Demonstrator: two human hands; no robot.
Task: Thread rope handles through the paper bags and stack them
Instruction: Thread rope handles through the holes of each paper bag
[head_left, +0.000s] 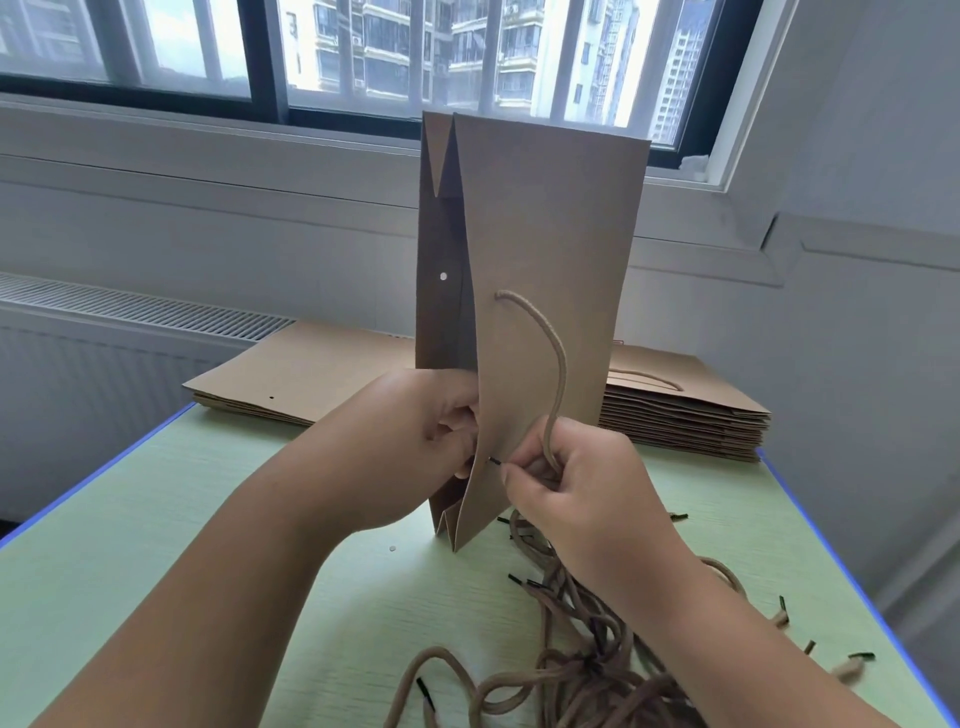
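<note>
Upright bag (550, 234), rope (558, 353) half-threaded, partly hides stacked bags (691, 415); loose ropes (571, 670) nearby.

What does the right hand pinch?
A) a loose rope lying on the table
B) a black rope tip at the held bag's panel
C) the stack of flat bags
B: the right hand pinches the black rope tip right at the held bag.

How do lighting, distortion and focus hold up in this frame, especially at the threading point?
Head view: the bright window backlights the raised paper bag, leaving its near face dull but readable; the wide lens slants the walls toward the frame edges; the rope tip pinched by the right hand is small and soft; the left hand gripping the bag is evenly lit.
</note>
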